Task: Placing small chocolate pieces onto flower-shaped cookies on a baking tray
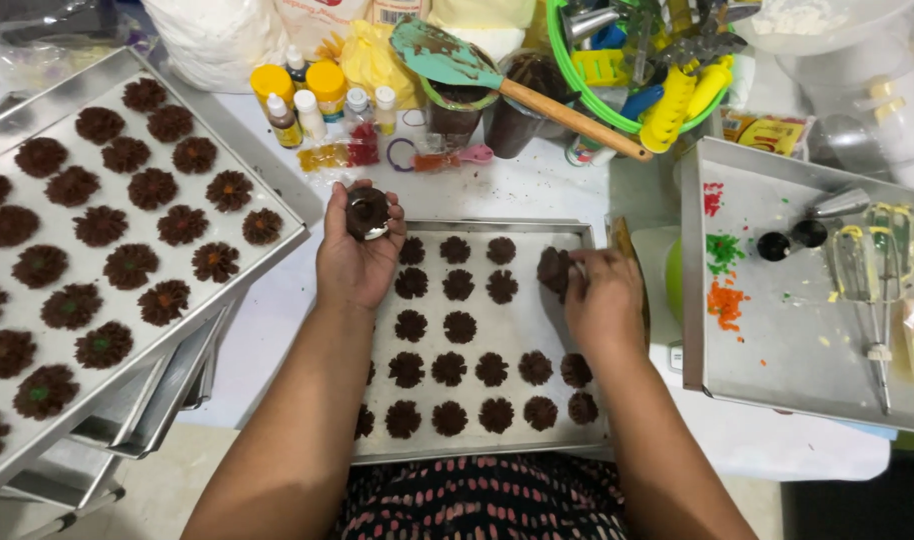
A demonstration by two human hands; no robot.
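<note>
Head view: a dough piece (554, 269) is pinched by the right hand (602, 300) at the tray's (577, 330) far right, a metal mould (366, 212) gripped by the left hand (355, 255); neighbouring cookies (500, 287) could be smudged.

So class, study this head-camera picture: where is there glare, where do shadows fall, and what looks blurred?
Head view: even, soft light; mild glare on the right tray; faint shadows beside the left hand and right hand; edges bend slightly; fine detail on the cookies is soft.

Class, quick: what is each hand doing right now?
Left hand: closed around a small round metal mould filled with dark dough.
Right hand: fingers pinching a dark dough piece over the baking tray.
</note>
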